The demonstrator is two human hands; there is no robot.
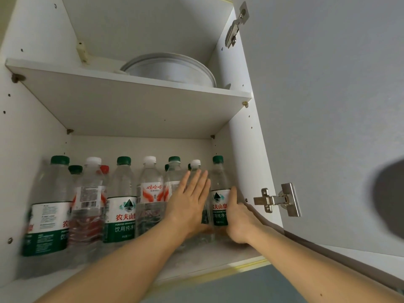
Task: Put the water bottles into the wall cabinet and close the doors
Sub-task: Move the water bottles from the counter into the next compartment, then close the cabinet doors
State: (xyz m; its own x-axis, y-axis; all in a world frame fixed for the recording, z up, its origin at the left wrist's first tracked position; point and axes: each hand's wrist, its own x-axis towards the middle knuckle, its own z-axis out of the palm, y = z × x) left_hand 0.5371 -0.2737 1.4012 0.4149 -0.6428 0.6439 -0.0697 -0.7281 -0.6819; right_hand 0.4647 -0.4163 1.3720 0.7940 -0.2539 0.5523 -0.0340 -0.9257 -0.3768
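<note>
Water bottles (pixel 122 200) stand upright in rows on the wall cabinet's (pixel 240 149) bottom shelf, lower half of frame. Left hand (pixel 188 204) presses flat, fingers straight, against them; right hand (pixel 238 219) grips the rightmost green-capped bottle (pixel 219 193). The door (pixel 328 106) at right stands open.

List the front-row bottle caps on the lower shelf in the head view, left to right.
Green cap → white cap → green cap → white cap → green cap → white cap → green cap. Caps behind are left out.
</note>
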